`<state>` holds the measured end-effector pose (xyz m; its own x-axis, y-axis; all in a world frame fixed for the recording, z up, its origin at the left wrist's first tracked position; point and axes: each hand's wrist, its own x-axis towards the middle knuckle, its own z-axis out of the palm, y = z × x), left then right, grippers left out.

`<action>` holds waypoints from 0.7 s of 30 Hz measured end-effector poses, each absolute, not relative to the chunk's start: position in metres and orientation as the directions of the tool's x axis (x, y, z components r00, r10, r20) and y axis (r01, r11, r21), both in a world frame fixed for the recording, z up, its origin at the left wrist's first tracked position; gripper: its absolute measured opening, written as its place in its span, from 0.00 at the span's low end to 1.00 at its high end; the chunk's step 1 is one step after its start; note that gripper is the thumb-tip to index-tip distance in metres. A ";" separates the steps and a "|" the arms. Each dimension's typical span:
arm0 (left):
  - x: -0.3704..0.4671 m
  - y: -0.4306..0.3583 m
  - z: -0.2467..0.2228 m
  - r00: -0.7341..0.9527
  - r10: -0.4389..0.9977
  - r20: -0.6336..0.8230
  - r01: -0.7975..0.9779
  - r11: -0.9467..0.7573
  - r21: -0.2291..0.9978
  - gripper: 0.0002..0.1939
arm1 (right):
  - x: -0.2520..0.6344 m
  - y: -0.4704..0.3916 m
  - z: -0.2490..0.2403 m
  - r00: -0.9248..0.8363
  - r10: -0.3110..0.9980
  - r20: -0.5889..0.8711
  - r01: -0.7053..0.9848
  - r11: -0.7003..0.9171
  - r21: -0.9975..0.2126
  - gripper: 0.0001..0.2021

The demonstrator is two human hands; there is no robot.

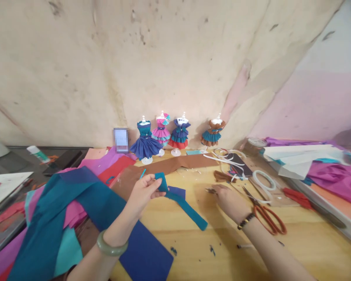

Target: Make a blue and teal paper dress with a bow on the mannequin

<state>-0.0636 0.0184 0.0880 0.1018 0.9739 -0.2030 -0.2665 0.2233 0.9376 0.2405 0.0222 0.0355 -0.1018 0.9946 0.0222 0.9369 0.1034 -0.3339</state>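
Note:
My left hand (144,189) is closed, its thumb and fingers pinching a teal strip (190,212). Near the fingers the strip is folded into a small loop, and its long tail slants down to the right over the table. Behind it lies a small dark blue piece (177,192). My right hand (226,197) is low over the table, fingers bent together around a small metallic item (211,191) whose kind is too blurred to tell. Orange-handled scissors (266,214) rest just right of that hand, partly open. Teal scraps (212,250) dot the wood in front.
Along the wall stand several small dress forms, among them one in a blue dress (146,146) and one in brown and teal (212,136). Colored sheets (49,218) heap at left. White tape rolls (263,180) lie at right, beside a tray (336,218) of folded material.

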 end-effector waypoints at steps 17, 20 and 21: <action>-0.057 0.005 0.095 0.200 0.970 -0.135 -0.110 0.159 0.981 0.21 | 0.265 0.002 0.013 -0.001 0.985 0.170 0.961 0.048 -0.273 0.16; -0.055 0.004 0.096 0.238 0.964 -0.121 -0.098 0.147 0.984 0.21 | 0.242 -0.003 0.034 -0.003 0.989 0.145 0.785 0.092 -0.613 0.13; -0.054 0.003 0.096 0.257 0.959 -0.115 -0.089 0.142 0.986 0.21 | 0.232 -0.007 0.044 -0.022 0.993 0.114 0.598 0.105 -0.795 0.11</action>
